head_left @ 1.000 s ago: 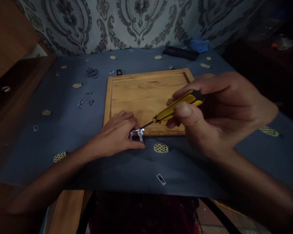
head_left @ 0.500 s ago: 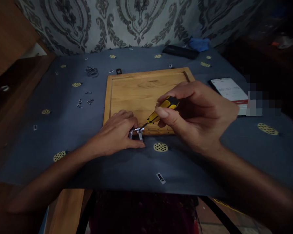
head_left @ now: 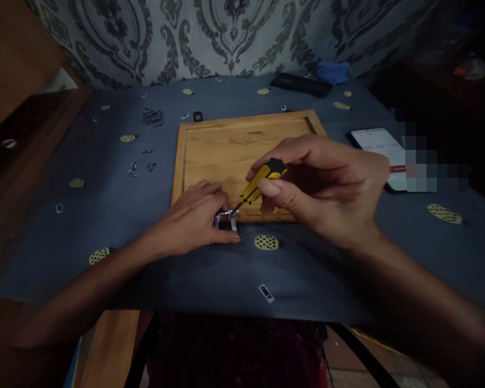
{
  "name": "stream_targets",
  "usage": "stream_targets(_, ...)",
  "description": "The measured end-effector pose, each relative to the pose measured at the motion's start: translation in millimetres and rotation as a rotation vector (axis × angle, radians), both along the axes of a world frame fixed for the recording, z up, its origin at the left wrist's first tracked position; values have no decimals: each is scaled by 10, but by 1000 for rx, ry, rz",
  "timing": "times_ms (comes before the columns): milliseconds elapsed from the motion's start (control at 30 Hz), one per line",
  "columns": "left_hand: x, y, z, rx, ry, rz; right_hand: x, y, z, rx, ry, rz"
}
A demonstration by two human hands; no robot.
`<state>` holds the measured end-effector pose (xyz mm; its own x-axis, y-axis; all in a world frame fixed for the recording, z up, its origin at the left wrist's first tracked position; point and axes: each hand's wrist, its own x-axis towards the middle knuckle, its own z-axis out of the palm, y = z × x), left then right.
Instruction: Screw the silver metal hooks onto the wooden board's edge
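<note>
At the near edge of a wooden board (head_left: 210, 140), my left hand (head_left: 196, 218) grips a small silver metal bracket (head_left: 233, 223) between thumb and fingers. Part of the bracket is hidden behind those fingers. My right hand (head_left: 319, 188) pinches the handle of a yellow-and-black screwdriver (head_left: 256, 183). The screwdriver leans down to the left, its tip at the top of the bracket. Whether a screw sits under the tip is too small to tell. A row of small dark holes runs along the board's near edge.
Several small screws (head_left: 150, 167) and a cluster of curved metal pieces (head_left: 152, 117) lie on the dark tablecloth to the left. A phone (head_left: 378, 153) is at the right. Behind the board are a black case (head_left: 301, 85), a blue cloth (head_left: 333, 71) and a small dark frame (head_left: 198, 116).
My right hand has shifted slightly left, and the screwdriver handle now stands steeper, its tip still at the bracket. My left hand keeps its hold.
</note>
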<state>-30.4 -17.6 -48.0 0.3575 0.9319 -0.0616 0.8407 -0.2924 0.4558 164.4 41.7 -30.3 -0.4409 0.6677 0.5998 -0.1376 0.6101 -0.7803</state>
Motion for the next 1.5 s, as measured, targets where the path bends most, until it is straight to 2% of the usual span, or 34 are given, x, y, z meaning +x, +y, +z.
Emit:
stream_targets(200, 20, -2, 19, 0, 20, 8, -46, 38, -49, 9, 68, -39)
stream_targets(300, 24, 5, 19, -5, 10, 1, -45, 29, -76, 70, 91, -63)
stream_targets(467, 26, 11, 29, -17, 6, 12, -32, -44, -28, 165, 169, -229)
stream_targets(533, 24, 10, 32, -18, 3, 15, -28, -69, -3, 145, 148, -261)
stream_targets(700, 21, 3, 38, -20, 5, 5, -30, -73, -9, 73, 60, -189)
stream_targets(900, 26, 1, 46, -16, 20, 2, -39, -37, -59, 87, 80, -109)
stream_targets(1133, 15, 0, 16, 5, 11, 0, -41, -50, -74, 15, 35, -129)
stream_targets(1267, 6, 0, -3, 27, 4, -4, -37, -26, -59, 23, 51, -85)
stream_targets(1500, 4, 2, -6, 26, 14, -6, 15, 17, 21, 110, -82, -10)
